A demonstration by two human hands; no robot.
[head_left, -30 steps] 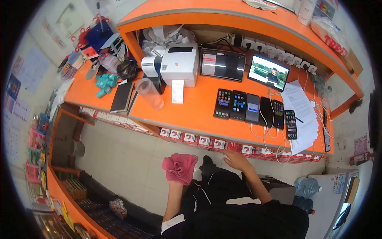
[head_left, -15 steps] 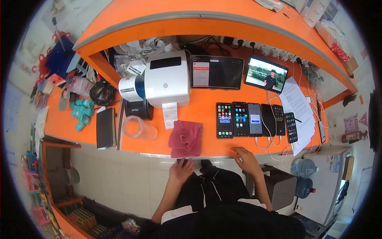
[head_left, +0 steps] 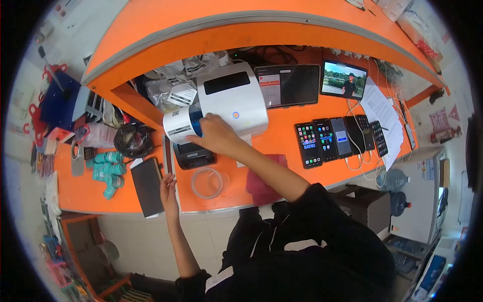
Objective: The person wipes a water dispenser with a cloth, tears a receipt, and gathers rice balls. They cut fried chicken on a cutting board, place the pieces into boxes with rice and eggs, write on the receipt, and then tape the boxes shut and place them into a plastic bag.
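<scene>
My right hand (head_left: 212, 133) reaches over the orange desk (head_left: 90, 194), and its fingers curl over the blue hub of the label roll (head_left: 179, 124) at the left side of the white label printer (head_left: 236, 98). My left hand (head_left: 168, 187) rests at the desk's front edge with its fingers flat, between a black notebook (head_left: 147, 183) and a clear plastic cup (head_left: 206, 182) lying on its side. A pink cloth (head_left: 262, 185) lies on the desk, partly under my right forearm.
A small black printer (head_left: 193, 156) sits under the roll. To the right are a row of phones (head_left: 334, 141) on cables, two tablets (head_left: 288, 85), and papers (head_left: 385, 116). Teal rolls (head_left: 108, 168) and a black bag (head_left: 132, 141) lie left. Water bottles (head_left: 395, 178) stand on the floor.
The pink cloth left my left hand and now lies on the desk. My right hand moved from the desk's front edge up to the label roll. My left hand moved left, beside the notebook.
</scene>
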